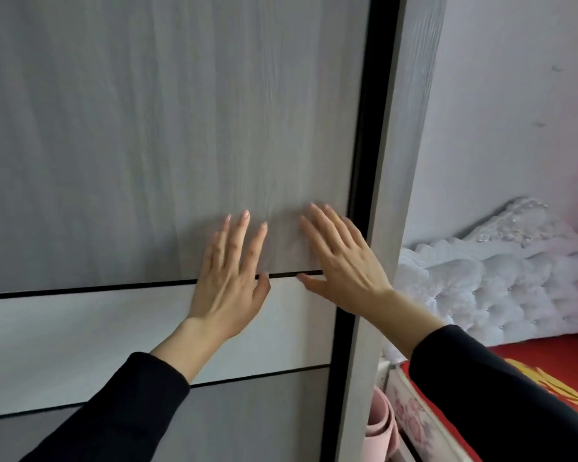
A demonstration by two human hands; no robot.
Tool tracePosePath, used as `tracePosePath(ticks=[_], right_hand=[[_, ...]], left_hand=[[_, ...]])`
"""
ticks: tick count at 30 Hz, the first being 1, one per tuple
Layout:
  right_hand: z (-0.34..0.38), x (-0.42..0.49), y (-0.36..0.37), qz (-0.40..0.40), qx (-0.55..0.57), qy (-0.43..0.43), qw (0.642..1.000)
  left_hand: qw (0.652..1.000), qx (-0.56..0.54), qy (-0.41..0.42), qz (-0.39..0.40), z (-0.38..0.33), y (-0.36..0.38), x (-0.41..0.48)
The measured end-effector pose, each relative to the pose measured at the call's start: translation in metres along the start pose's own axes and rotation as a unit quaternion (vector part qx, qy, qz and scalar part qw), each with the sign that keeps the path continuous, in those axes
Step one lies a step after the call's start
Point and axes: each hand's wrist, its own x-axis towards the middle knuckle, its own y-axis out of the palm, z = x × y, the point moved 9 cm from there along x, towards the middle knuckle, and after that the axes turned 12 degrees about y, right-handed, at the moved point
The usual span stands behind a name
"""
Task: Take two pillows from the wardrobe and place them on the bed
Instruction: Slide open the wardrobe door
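A grey wood-grain wardrobe door (131,145) with a white band across it fills most of the view and is closed. My left hand (229,278) lies flat on the door with fingers spread, across the thin black line above the white band. My right hand (339,261) is pressed flat beside it, close to the door's black right edge strip (371,128). Both hands hold nothing. The bed (548,361) with a red patterned cover lies at the lower right. No pillows are visible; the wardrobe's inside is hidden.
The wardrobe's grey side frame (394,161) stands right of the door. A white tufted headboard (481,288) leans against the pale wall. A rolled pink mat (379,425) stands in the gap between wardrobe and floral mattress side (411,415).
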Motion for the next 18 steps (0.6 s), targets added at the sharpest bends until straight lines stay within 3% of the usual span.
tracePosePath(ticks=[5,18], right_hand=[[0.015,0.012,0.026,0.037,-0.060,-0.072,0.995],[0.016,0.019,0.037,-0.012,-0.016,-0.106,0.994]], left_hand=[[0.997,0.064,-0.033,0.001,0.025,0.015,-0.016],[0.979,0.183,0.002,-0.092,0.039,0.027,-0.023]])
